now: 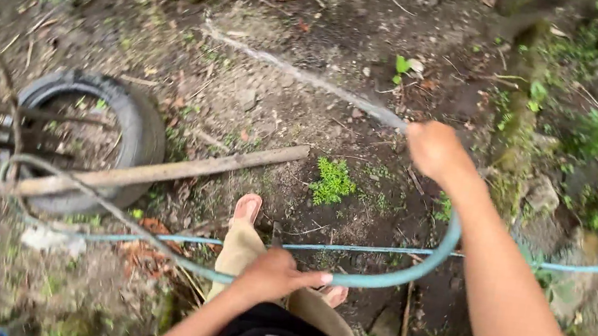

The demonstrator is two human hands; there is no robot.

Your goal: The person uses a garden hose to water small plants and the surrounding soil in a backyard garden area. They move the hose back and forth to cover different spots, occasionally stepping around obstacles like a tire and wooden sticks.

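A teal garden hose (409, 275) curves from the left hand (275, 275), closed loosely around it low over the bare soil (276, 109), up to the right hand (436, 150), fisted tight on its end. That end points up-left, water jet (297, 74) streaking toward the half-buried tyre (143, 129).

A single head-worn camera looks steeply down from standing height at bare, leaf-littered ground (381, 38). The wearer's own arms and legs enter from the bottom edge, close to the lens; the ground beyond lies farther off. No second view overlaps it.
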